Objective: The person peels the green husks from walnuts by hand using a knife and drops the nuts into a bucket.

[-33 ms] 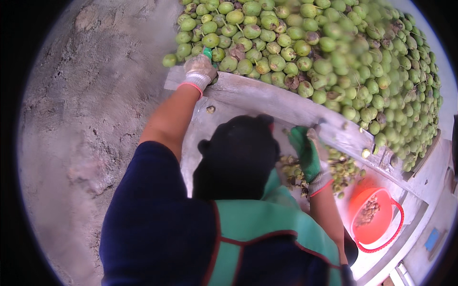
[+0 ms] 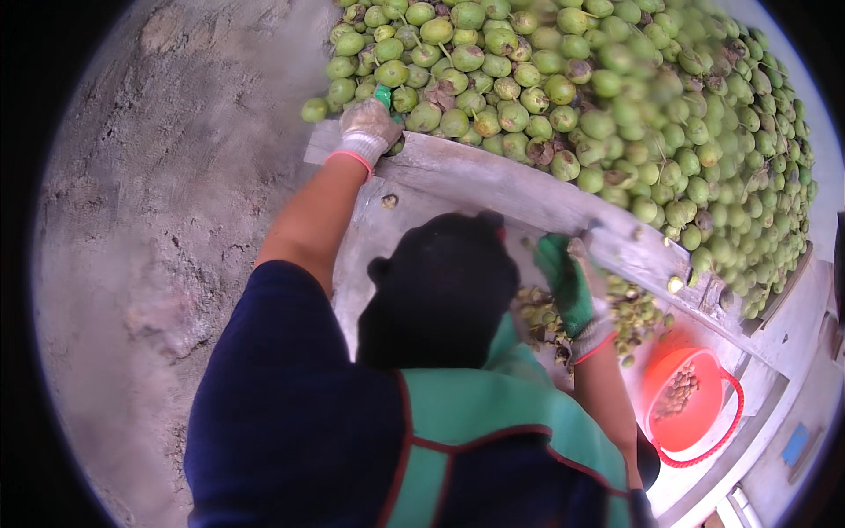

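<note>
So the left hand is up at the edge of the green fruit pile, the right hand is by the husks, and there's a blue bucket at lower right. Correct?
Nearly. The head view shows the bucket is orange-red, not blue. The left hand is at the edge of the green fruit pile, and the right hand is by the husks.

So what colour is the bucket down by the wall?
Orange-red, the bucket, with a matching handle; the head view shows it best.
</note>
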`<state>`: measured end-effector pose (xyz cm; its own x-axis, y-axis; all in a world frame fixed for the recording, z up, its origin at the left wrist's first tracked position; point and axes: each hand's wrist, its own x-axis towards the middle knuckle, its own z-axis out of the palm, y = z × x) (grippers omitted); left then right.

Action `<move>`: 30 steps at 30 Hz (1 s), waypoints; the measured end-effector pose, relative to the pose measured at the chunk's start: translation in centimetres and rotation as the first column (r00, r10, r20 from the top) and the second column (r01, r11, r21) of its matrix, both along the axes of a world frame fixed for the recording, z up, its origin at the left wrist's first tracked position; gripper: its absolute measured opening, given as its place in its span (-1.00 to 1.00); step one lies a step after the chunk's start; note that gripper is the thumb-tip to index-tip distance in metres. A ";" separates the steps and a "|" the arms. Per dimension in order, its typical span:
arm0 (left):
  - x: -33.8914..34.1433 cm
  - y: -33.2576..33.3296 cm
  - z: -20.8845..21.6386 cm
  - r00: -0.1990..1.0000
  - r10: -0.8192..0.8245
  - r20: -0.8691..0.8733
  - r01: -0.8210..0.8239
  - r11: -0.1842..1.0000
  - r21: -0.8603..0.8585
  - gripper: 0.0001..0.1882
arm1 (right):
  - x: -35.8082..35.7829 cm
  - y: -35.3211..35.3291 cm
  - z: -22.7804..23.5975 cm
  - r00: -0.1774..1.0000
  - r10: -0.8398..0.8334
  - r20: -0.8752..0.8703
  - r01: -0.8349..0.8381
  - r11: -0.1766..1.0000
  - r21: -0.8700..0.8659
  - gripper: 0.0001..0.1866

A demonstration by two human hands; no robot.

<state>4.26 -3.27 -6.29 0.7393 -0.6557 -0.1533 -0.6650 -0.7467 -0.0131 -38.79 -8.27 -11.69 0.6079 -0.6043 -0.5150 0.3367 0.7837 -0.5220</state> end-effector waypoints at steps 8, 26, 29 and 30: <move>0.1 -0.1 1.4 0.997 -0.008 -0.074 0.011 0.999 0.044 -0.38 | -0.4 -0.3 -0.1 1.000 -0.003 -0.023 0.002 0.998 -0.069 -0.54; -0.1 -0.1 3.2 0.976 -0.050 -0.212 0.078 0.989 0.126 -0.58 | 1.7 0.4 4.8 0.978 -0.067 -0.199 0.053 0.996 -0.075 -0.56; 2.2 1.2 5.4 0.959 -0.039 -0.281 -0.003 0.989 -0.145 -0.47 | -0.8 -0.6 3.9 0.975 -0.030 -0.219 0.018 0.998 -0.057 -0.52; 3.4 1.6 4.8 0.965 -0.057 -0.257 0.044 0.997 -0.057 -0.44 | -0.5 -0.5 5.6 0.966 -0.030 -0.257 0.021 0.999 -0.038 -0.60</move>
<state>7.61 -1.68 -1.44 0.6446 -0.7031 -0.3003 -0.6780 -0.7072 0.2004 -39.26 -8.78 -6.13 0.4417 -0.6381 -0.6306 0.2068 0.7564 -0.6206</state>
